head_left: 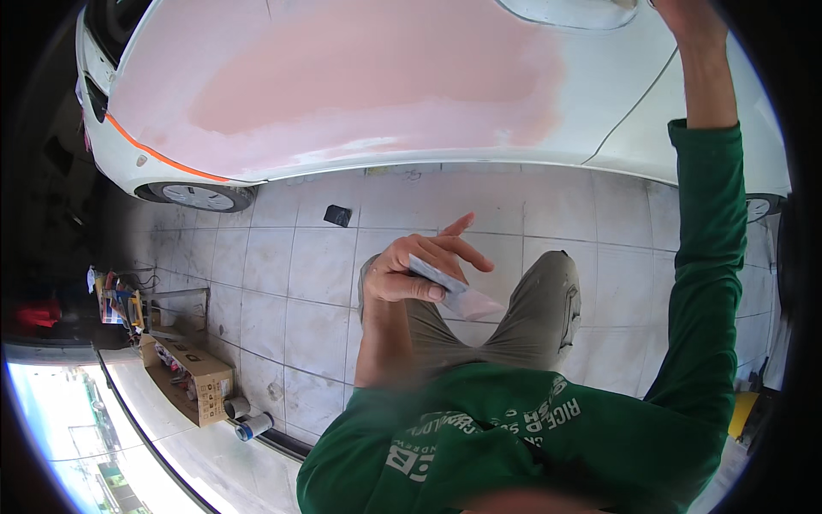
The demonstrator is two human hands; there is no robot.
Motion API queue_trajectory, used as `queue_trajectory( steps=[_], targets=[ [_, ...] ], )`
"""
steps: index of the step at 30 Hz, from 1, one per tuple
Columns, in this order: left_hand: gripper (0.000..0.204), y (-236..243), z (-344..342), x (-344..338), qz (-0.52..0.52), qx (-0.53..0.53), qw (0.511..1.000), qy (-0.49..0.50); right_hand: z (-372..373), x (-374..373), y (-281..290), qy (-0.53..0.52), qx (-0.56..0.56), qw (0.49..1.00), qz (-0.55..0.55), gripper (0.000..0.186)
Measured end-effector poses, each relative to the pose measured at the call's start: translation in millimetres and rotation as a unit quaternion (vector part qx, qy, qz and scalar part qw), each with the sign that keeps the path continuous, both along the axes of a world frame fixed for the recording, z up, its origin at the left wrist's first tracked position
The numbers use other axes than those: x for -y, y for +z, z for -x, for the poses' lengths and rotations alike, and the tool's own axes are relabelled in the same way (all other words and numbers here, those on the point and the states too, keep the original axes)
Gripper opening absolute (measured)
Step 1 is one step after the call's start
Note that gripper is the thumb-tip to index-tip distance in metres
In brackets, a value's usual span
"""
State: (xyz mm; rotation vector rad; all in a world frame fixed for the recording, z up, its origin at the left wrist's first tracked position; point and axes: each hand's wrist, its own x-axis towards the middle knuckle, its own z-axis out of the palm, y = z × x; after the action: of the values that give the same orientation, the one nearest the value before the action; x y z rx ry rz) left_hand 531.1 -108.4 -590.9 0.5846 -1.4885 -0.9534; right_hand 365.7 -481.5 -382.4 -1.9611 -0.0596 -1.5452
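Note:
In front of my body, my left hand (417,264) pinches a thin grey putty spreader (458,294) between thumb and fingers. Pinkish filler shows at its lower end. The spreader is apart from the car. My right hand (690,19) reaches up at the top right against the white car (629,94). Its fingers run past the upper edge, so their pose is hidden. Across the car's side spreads a broad pink filler patch (377,68), near a door-handle recess (569,10).
A small black square piece (337,215) lies on the tiled floor (321,274) below the car. To the left stand an open cardboard box (199,385) and a can (254,426), beside another white vehicle (171,445). A front wheel (197,196) is at left.

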Motion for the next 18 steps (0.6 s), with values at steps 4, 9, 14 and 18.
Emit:
queue_trajectory(
  steps=[4,9,14,18],
  targets=[
    [0.028,48.7,11.4,-33.6,-0.043,0.282,0.956,0.060,-21.0,-120.2,-111.9,0.531,-0.051,0.782,-0.322,0.071],
    [0.009,40.4,30.3,-34.7,-0.063,0.431,0.894,0.106,-36.7,-220.3,-165.9,0.446,-0.150,0.677,-0.566,0.072],
    [0.012,18.8,38.0,-28.4,-0.026,0.465,0.883,0.053,-60.8,-252.5,-208.7,0.381,-0.403,0.692,-0.462,0.077],
    [0.011,3.2,36.3,-22.4,-0.062,0.512,0.856,0.038,-76.0,-275.3,-215.5,0.385,-0.358,0.753,-0.397,0.078]
  ],
)
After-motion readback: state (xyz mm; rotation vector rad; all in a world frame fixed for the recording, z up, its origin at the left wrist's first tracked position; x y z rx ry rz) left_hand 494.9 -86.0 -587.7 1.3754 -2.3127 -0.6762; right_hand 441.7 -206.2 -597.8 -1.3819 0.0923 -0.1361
